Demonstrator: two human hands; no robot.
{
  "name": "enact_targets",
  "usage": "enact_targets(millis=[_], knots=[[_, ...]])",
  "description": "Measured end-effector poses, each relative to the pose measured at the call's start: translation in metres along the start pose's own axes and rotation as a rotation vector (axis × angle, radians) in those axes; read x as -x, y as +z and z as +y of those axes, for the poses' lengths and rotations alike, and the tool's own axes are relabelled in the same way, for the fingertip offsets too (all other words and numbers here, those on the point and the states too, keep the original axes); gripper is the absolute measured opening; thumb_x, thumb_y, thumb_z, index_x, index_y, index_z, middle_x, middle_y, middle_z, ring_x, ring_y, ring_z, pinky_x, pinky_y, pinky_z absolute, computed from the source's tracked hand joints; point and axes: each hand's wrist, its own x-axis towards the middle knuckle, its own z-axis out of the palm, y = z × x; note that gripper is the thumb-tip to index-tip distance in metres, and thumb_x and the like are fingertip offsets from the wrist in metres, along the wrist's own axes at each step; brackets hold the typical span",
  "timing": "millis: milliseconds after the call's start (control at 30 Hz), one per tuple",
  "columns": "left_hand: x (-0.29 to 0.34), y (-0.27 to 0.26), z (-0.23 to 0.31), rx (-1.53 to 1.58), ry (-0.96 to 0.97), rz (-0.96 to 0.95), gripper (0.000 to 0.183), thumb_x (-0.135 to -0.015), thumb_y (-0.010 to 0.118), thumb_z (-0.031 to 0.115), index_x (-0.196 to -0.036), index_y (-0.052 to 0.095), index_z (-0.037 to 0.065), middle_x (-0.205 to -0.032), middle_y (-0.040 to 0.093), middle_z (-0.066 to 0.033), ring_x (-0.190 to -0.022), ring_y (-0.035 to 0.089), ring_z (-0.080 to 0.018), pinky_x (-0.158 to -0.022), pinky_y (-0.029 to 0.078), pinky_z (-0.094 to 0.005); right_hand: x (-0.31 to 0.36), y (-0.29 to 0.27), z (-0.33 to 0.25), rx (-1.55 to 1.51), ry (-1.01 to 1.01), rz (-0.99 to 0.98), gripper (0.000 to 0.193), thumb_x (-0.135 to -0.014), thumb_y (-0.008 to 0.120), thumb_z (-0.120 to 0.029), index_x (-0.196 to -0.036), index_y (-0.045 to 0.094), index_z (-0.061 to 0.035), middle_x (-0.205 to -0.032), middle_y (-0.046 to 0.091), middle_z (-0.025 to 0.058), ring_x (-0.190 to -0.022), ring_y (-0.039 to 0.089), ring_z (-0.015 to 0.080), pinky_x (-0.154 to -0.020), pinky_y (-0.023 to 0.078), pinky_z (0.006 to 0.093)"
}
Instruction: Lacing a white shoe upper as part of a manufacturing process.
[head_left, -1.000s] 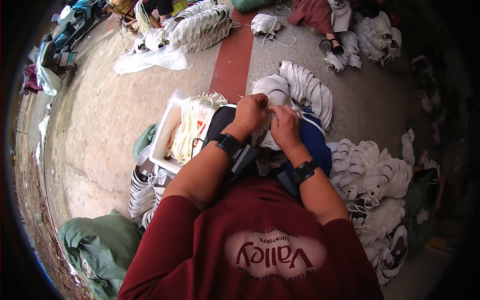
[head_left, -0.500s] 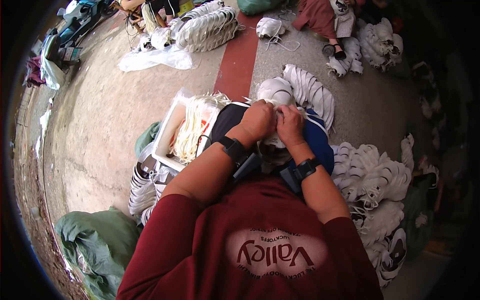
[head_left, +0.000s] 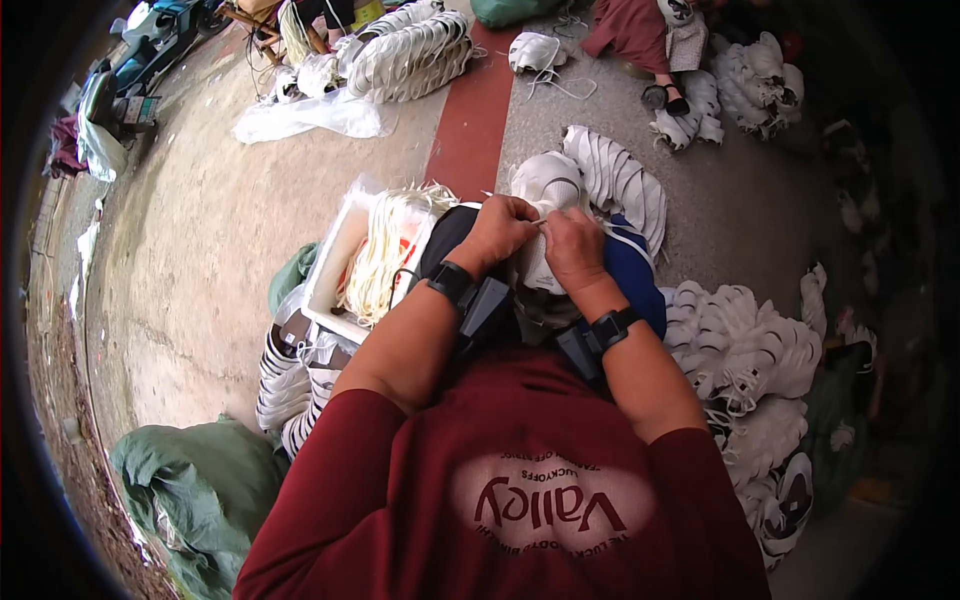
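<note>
White shoe upper (head_left: 547,178) at centre, beneath left hand (head_left: 500,232) pinching pale lace (head_left: 541,222) and right hand (head_left: 575,248), grip hidden; white box (head_left: 341,240) edge left of centre, concrete (head_left: 210,250) beyond

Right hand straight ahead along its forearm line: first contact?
Probably the rounded white shoe upper just ahead of the right hand. The left hand sits close, left of that line. Depth is unclear; the right hand may already touch the upper.

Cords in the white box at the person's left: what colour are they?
The cords are pale cream, best seen in the head view.
</note>
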Motion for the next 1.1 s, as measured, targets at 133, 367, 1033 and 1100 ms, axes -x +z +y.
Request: enact_targets(millis=[133, 367, 1033, 1100], knots=[[0.003, 0.004, 0.012, -0.185, -0.003, 0.037, 0.012, -0.07, 0.063, 0.005, -0.08, 0.064, -0.002, -0.069, 0.061, -0.0032, -0.063, 0.054, -0.008, -0.058, 0.045, -0.0246, -0.006, -0.006, 0.013, -0.254, -0.058, -0.026, 0.006, -0.072, 0.063, -0.006, -0.076, 0.06, -0.0034, -0.08, 0.057, 0.0154, -0.075, 0.055, 0.0299, -0.068, 0.044, 0.0383], [0.019, 0.013, 0.017, -0.43, 0.251, 0.172, 0.01, -0.069, 0.063, 0.007, -0.078, 0.058, 0.004, -0.072, 0.058, -0.0079, -0.065, 0.057, -0.0203, -0.061, 0.047, -0.0311, -0.008, -0.134, 0.035, -1.859, 0.165, 0.238, 0.008, -0.087, 0.055, -0.006, -0.082, 0.055, 0.0011, -0.099, 0.06, 0.0187, -0.077, 0.053, 0.0157, -0.076, 0.044, 0.0273], [0.024, 0.047, 0.019, -0.734, 0.768, 0.105, 0.012, -0.066, 0.065, 0.018, -0.073, 0.058, 0.011, -0.074, 0.056, -0.0036, -0.077, 0.057, -0.0226, -0.065, 0.042, -0.036, 0.036, -0.029, 0.041, -1.618, 0.571, 0.013, 0.01, -0.084, 0.057, -0.001, -0.092, 0.061, 0.0026, -0.08, 0.062, 0.0086, -0.07, 0.056, 0.0127, -0.065, 0.045, 0.0225], [0.024, 0.045, 0.013, -0.595, 0.777, 0.094, 0.012, -0.066, 0.066, 0.018, -0.073, 0.059, 0.011, -0.074, 0.056, -0.0031, -0.077, 0.056, -0.0224, -0.065, 0.042, -0.0363, 0.034, -0.028, 0.044, -1.616, 0.613, -0.005, 0.014, -0.083, 0.059, 0.0, -0.096, 0.059, 0.0031, -0.081, 0.061, 0.0091, -0.071, 0.057, 0.0138, -0.066, 0.046, 0.0227]])
